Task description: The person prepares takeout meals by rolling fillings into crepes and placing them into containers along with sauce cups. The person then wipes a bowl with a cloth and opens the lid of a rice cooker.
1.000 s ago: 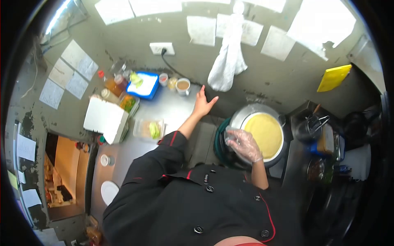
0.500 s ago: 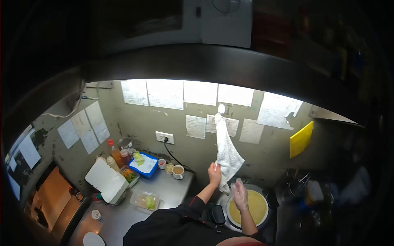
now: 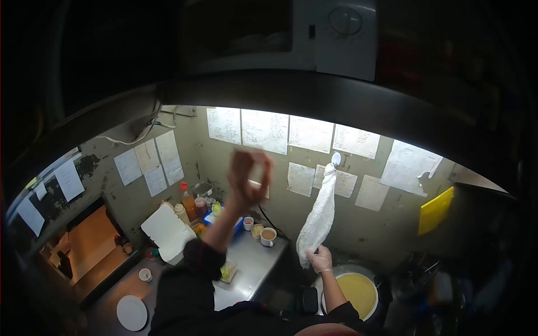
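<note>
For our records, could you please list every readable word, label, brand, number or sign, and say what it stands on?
None can be read.
Wall sheets: lines of writing, too small.
Yellow sheet: no legible text.
Bottles: any labels too small.
Appliance dial: any markings too dark.

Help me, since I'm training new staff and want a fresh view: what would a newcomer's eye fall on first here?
Probably the white towel hanging from the wall hook right of centre, its lower end held in the gloved right hand. Next, the blurred left hand, raised in front of the wall left of centre. Below the towel and to its right, the pale yellow disc stands out brightly.
</note>
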The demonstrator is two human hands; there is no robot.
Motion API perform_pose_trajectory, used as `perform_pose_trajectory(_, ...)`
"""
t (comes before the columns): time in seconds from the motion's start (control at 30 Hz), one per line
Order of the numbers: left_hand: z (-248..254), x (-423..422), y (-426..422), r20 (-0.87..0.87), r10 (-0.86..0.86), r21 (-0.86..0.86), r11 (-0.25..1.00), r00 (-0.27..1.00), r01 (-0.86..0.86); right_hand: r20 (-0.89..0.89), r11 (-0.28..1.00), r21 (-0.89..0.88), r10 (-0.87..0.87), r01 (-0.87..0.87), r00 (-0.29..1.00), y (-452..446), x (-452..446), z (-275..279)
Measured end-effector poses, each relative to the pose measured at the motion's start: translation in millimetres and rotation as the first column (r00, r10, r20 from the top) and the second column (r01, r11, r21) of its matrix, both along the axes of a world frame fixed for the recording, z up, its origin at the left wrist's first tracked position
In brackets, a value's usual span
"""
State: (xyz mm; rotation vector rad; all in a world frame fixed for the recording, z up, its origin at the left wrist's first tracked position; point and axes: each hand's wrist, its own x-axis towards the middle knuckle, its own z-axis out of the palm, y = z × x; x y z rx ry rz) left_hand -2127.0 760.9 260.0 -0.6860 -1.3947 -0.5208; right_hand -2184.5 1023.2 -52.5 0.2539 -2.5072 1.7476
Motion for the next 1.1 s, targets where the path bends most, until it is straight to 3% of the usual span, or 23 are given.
perform_pose_trajectory(0.03,48,4,-12,-0.063,-0.005,0.036,0.999,0.998,0.007,0.202,0.991,0.104,0.067,-0.090,0.977,-4,21,39)
perform_pose_trajectory(0.07,91,-2,-21,-0.110,0.030,0.072,0.997,0.993,-0.022,0.139,0.969,0.214,0.097,-0.126,0.985,-6,25,40)
perform_pose_trajectory(0.1,126,-27,-47,-0.032,0.221,0.005,0.975,0.975,-0.221,0.079,0.934,0.323,0.132,-0.151,0.988,-6,29,38)
perform_pose_trajectory(0.13,176,-25,-37,-0.007,0.068,-0.041,0.997,0.998,-0.068,0.022,0.887,0.431,0.172,-0.165,0.985,-7,32,37)
perform_pose_trajectory(0.17,205,-70,-66,-0.070,0.020,-0.136,0.990,0.997,-0.030,0.037,0.898,0.380,0.226,-0.223,0.973,-10,35,37)
perform_pose_trajectory(0.23,244,-66,-66,0.326,-0.117,-0.103,0.982,0.938,0.158,0.098,0.915,0.255,0.297,-0.313,0.950,-15,47,37)
perform_pose_trajectory(0.3,249,-64,-78,0.613,-0.158,-0.019,0.977,0.774,0.214,0.135,0.898,0.196,0.373,-0.394,0.918,-19,66,54)
perform_pose_trajectory(0.37,260,-71,-86,0.715,-0.139,0.003,0.981,0.685,0.196,0.114,0.882,0.174,0.424,-0.438,0.898,-16,65,40)
perform_pose_trajectory(0.53,283,-92,-81,0.768,-0.040,-0.025,0.995,0.639,0.092,0.072,0.888,0.217,0.401,-0.406,0.913,-6,79,17)
perform_pose_trajectory(0.63,283,-91,-83,0.776,-0.001,-0.046,0.997,0.630,0.058,0.145,0.894,0.167,0.395,-0.416,0.907,-2,88,16)
perform_pose_trajectory(0.8,286,-81,-98,0.789,0.040,-0.063,0.998,0.613,0.017,0.093,0.903,0.110,0.405,-0.414,0.909,-4,93,6)
perform_pose_trajectory(1.03,267,-70,-113,0.800,0.121,-0.114,0.992,0.588,-0.050,0.058,0.847,0.221,0.484,-0.484,0.873,-17,97,11)
perform_pose_trajectory(1.1,259,-68,-115,0.798,0.150,-0.131,0.989,0.584,-0.074,0.061,0.860,0.163,0.481,-0.484,0.875,-19,98,11)
